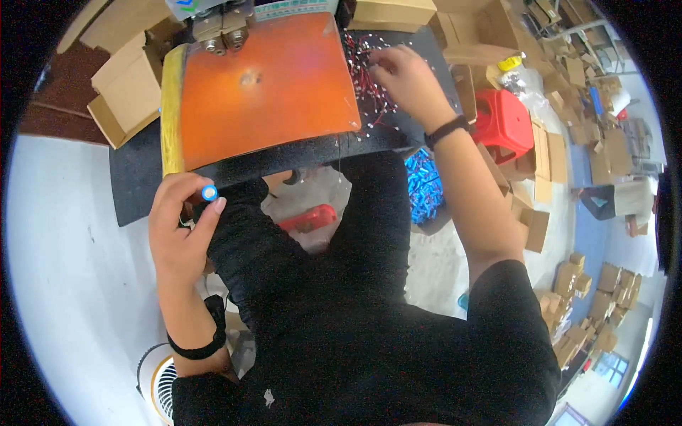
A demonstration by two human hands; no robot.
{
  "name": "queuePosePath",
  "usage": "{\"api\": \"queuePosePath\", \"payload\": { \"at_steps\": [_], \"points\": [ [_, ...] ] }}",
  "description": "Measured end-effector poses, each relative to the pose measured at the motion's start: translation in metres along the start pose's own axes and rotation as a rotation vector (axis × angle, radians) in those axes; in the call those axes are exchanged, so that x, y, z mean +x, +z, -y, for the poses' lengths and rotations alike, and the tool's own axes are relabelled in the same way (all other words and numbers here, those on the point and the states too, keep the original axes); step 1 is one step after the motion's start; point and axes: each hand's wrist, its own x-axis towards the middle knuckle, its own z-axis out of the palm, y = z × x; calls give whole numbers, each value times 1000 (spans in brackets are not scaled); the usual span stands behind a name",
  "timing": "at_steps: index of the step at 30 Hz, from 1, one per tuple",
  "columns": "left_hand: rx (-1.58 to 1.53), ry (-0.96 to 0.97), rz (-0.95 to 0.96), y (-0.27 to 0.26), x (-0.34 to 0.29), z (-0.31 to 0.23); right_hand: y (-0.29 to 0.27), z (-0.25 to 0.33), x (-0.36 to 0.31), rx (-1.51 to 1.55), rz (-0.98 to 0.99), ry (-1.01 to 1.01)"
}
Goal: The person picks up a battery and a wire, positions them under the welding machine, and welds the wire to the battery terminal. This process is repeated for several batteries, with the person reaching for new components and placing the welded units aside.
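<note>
A black work surface (135, 177) carries everything here, and a big orange mat (273, 96) covers most of its middle, up to a metal fixture (224, 32) at the far edge. At the right edge of the mat lies a loose tangle of red and black wires (366, 78) with pale ends, many of them unpicked, so the sorting looks far from finished. The right hand (405, 78) reaches into that tangle with curled fingers; whether it pinches a wire cannot be told. The left hand (181, 224) hangs at the near edge of the surface, closed narrowly round a small blue cylinder with a white end (209, 192), held upright between thumb and forefinger.

Below the right edge, a dark bin (425, 186) holds a heap of the same blue cylinders, apparently a full stock. Open cardboard boxes (128, 89) stand off the far left corner; their contents are hidden. A red stool (506, 122) sits beyond the right side.
</note>
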Motion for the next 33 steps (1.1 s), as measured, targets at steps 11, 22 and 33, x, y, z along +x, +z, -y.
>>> {"api": "queuePosePath", "payload": {
  "at_steps": [11,22,33],
  "points": [
    [-68,27,32,11,-8,23,18,75,-104,100,83,93],
    [-233,117,215,47,-38,6,31,103,-142,429,76,471],
    [-196,524,573,42,-26,-44,-123,184,-132,122,571,-119]
  ]
}}
